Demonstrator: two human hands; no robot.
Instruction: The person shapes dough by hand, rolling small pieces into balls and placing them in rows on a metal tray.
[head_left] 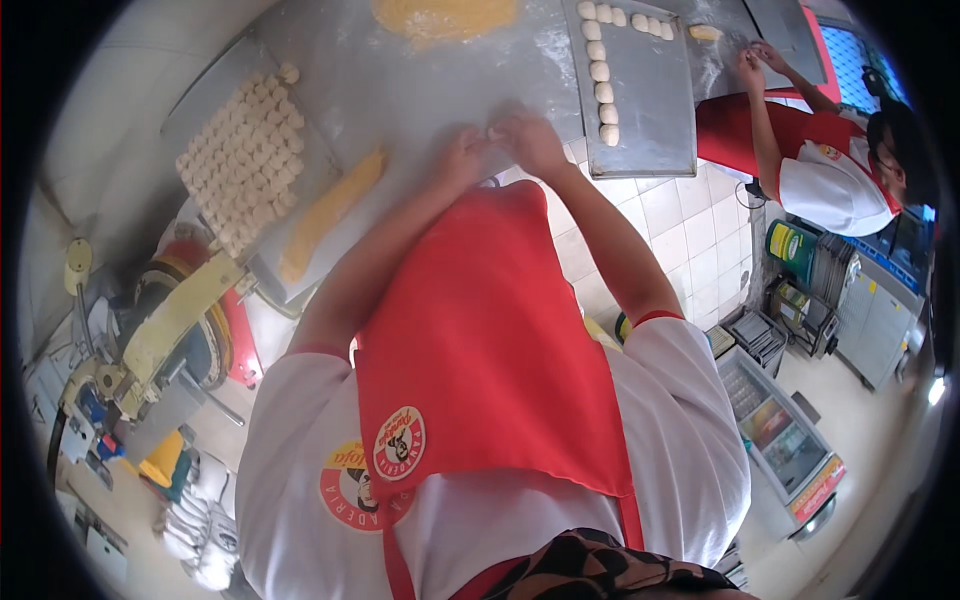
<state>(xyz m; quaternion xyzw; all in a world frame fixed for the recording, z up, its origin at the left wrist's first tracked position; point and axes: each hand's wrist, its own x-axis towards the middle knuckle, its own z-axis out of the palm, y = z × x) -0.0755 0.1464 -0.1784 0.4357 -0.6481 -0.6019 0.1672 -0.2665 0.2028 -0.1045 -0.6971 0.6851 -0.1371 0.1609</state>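
My left hand (463, 157) and my right hand (528, 143) are close together over the near edge of the metal worktable (430, 95). The fingers of both curl inward and look closed, with the fingertips meeting between them. Whatever they hold, if anything, is too small and hazy to make out. Left of my left forearm lies a long yellowish dough strip (330, 212). Beyond it, many small dough balls (245, 160) sit packed in rows on a tray. To the right, a metal baking tray (645, 110) carries a column of round dough balls (600, 72) and a short row at its far end.
A flattened yellow dough mass (445, 15) lies at the far side. At right, a co-worker in a red apron (745, 135) handles something by a small dough piece (705, 33). A cream-coloured machine (170, 330) stands at left. A glass-topped cooler (785, 430) is at lower right.
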